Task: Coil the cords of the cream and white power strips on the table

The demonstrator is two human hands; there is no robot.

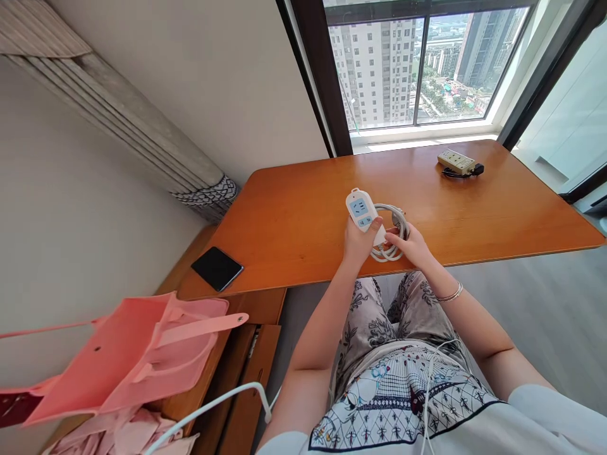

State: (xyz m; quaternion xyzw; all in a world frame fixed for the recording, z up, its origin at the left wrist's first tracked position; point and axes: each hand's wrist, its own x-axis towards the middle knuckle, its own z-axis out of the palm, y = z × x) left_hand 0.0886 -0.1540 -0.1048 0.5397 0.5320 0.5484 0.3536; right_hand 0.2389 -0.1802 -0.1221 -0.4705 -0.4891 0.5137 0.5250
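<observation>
My left hand (360, 240) is closed around a white power strip (359, 205) with blue socket panels, its thumb lying across the face. Just beside it, my right hand (411, 245) grips the coiled white cord (387, 254) of that strip. Loops of the cord stand up around the right fingers. Both hands are above the front edge of the wooden table (303, 221), close to my lap. The undersides of the strip and some of the right fingertips are hidden.
A beige power strip (458, 162) with a black plug lies at the table's back right. At the left corner rests a black phone or tablet (217, 268). An open pink felt bag (142, 354) sits lower left, near a white tube (213, 399). A window (417, 69) is behind.
</observation>
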